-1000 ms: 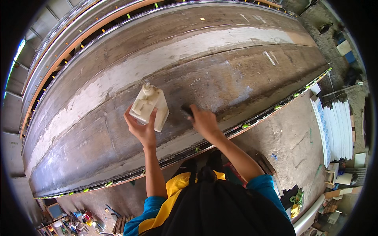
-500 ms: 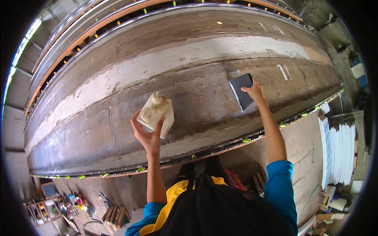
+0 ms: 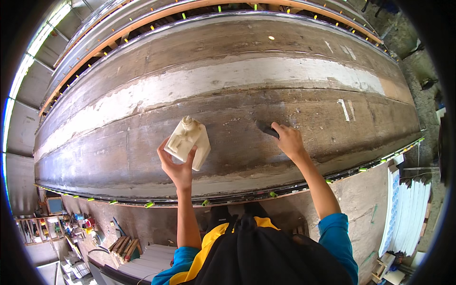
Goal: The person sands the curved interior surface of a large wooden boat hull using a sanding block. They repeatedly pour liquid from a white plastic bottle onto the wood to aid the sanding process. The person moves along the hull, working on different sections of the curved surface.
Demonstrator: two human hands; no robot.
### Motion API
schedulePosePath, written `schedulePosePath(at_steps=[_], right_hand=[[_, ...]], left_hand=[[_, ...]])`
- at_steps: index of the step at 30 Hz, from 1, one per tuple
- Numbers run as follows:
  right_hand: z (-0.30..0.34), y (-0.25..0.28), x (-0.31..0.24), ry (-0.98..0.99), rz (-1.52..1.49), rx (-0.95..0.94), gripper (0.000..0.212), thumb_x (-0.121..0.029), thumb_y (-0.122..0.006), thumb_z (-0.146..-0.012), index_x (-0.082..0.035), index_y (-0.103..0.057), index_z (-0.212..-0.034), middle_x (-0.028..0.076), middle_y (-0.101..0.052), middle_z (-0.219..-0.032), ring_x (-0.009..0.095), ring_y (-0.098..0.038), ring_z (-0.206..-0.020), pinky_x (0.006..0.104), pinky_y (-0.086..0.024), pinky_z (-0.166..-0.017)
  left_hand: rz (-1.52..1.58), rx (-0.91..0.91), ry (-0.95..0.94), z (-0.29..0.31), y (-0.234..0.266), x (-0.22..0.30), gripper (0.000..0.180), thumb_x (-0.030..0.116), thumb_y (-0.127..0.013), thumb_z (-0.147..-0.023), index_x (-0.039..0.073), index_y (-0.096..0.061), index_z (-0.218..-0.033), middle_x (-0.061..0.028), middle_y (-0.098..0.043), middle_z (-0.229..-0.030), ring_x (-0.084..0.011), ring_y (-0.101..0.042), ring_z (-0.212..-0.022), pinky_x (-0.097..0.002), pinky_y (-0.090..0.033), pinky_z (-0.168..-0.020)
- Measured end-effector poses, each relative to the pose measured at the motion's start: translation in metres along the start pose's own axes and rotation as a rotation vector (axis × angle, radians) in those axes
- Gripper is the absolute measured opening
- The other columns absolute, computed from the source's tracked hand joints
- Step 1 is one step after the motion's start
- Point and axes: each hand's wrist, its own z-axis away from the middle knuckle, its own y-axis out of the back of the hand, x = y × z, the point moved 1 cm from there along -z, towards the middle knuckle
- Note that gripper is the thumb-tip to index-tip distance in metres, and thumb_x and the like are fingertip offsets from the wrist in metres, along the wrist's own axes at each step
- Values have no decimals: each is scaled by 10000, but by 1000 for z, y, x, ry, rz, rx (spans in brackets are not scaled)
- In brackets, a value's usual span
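My left hand [image 3: 177, 168] is closed around the lower end of a cream-white plastic jug [image 3: 201, 147]. The jug tilts over the long curved brown surface [image 3: 228, 161], with its capped neck pointing away from me. To the right, my right hand [image 3: 289, 141] grips a flat black rectangular piece [image 3: 267, 128]. It shows nearly edge-on now, at or just over the brown surface; I cannot tell if it touches. Small pale specks lie on the surface between the jug and the black piece.
A white band [image 3: 228, 73] runs lengthwise along the curved surface. Green clips [image 3: 273, 194] line its near edge. Long rails [image 3: 142, 23] lie beyond it. White panels [image 3: 408, 216] are stacked at right; wood pieces [image 3: 124, 248] and clutter lie on the floor at lower left.
My right hand has moved left and nearer, turning the black piece from broad face to edge. The left hand still holds the jug in nearly the same place. The view has shifted slightly.
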Motion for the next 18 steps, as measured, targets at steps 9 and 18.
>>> schedulePosePath(at_steps=[9, 18], right_hand=[[-61, 7, 56, -67, 80, 156, 294, -57, -628, -756, -103, -595, -1044, 119, -647, -686, 170, -598, -541, 267, -460, -441], [-59, 27, -9, 195, -166, -178, 242, -78, -665, -744, -107, -644, -983, 72, -668, -737, 126, -618, -575, 250, -489, -485]], left_hand=[[14, -2, 7, 12, -33, 23, 603, 102, -784, -646, -1, -442, -1132, -115, -507, -1057, -203, -495, -1007, -334, -394, -889], [-64, 63, 17, 15, -15, 28, 605, 82, -783, -635, 3, -443, -1128, -120, -515, -1055, -213, -502, -1000, -340, -396, -887]])
